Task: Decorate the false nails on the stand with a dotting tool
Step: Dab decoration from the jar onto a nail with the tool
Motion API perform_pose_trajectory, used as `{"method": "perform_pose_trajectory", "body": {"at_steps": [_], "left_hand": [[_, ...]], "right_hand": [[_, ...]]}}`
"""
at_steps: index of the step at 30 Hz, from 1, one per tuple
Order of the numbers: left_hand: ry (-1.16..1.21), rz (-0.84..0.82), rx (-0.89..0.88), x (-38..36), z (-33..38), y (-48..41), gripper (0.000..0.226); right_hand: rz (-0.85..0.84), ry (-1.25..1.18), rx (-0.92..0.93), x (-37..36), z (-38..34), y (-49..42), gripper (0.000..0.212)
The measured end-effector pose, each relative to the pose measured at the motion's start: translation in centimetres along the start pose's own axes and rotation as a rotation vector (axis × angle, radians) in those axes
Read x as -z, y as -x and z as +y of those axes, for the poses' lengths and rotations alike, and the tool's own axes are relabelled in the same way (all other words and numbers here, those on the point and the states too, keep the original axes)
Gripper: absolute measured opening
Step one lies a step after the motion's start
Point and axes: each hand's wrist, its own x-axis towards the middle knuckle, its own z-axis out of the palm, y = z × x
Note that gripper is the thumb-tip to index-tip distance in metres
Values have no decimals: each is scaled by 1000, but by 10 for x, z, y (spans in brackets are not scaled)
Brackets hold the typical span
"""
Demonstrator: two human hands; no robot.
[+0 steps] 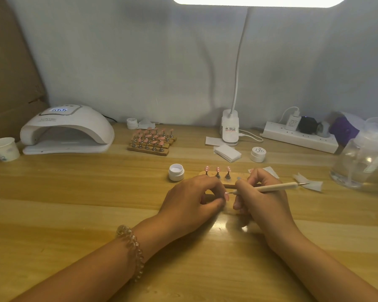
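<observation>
A small wooden stand [234, 179] lies mid-table with pink false nails [217, 170] on pegs, each bearing white dots. My left hand [191, 199] pinches a pink false nail on its peg [227, 195] just in front of the stand. My right hand [263, 201] grips a cream dotting tool [275, 187]; its left tip touches the pinched nail, and its other metal tip points right. An open white gel pot [176, 172] stands left of the stand. My hands hide the stand's front.
A white nail lamp [67, 129] sits at back left beside a paper cup [4, 148]. Another stand of pink nails [152, 140], a closed pot [258, 154], wipes [227, 152], a clip lamp [230, 129], a power strip [299, 138] and a clear jar [362, 158] ring the work area.
</observation>
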Motion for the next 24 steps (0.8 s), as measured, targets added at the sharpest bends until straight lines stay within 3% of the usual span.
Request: {"method": "perform_pose_trajectory", "body": {"at_steps": [11,24], "left_hand": [[-2,-3,7,0,0,0,7],[-18,39,87,-1,1,0,7]], "right_hand": [[-12,7,18,0,-1,1,22],[83,-162,-3,3,-4,0,25]]}}
